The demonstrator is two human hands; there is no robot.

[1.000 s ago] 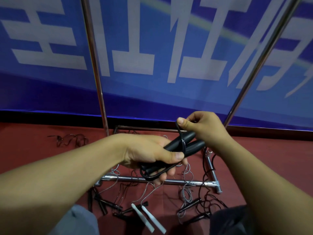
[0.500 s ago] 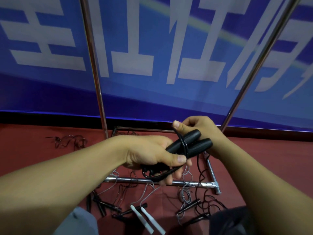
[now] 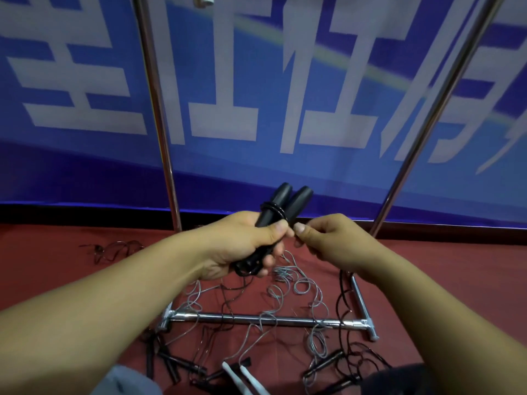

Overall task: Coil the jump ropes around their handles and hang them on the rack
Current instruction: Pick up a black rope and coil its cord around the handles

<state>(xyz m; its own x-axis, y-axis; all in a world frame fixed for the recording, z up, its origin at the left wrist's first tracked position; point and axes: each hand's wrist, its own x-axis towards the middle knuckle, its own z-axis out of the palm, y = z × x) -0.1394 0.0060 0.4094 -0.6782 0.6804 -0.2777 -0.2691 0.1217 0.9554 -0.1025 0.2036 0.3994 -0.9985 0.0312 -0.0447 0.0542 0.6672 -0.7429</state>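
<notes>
Head view: the only camera, looking down past both forearms to the floor.
Left hand (image 3: 242,240): fingers and thumb curled round the lower part of the black handles (image 3: 282,206), holding the pair side by side and tilted up and away.
Right hand (image 3: 322,238): thumb and forefinger pinched together just beside the left thumb; the black cord (image 3: 272,208) seems to run into the pinch, though it is too thin there to be sure.
Cord: a few turns lie tight round the handles above the left thumb; a bunched loop shows under the left fingers.
Rack (image 3: 265,320): two upright poles rise to the left and right, with a chrome base bar on the red floor (image 3: 456,280) below the hands.
Other ropes (image 3: 288,283): grey and black, loose and tangled over the base bar; white handles (image 3: 245,377) lie at the bottom edge.
Step in hand, as I judge it: winding cord round the paired handles.
Doing it well: keep the cord taut, lay each turn snug against the last, hold the handles parallel, and let the left thumb pin the finished turns.
Risk: slack would probably let the turns slide off the rounded ends.
</notes>
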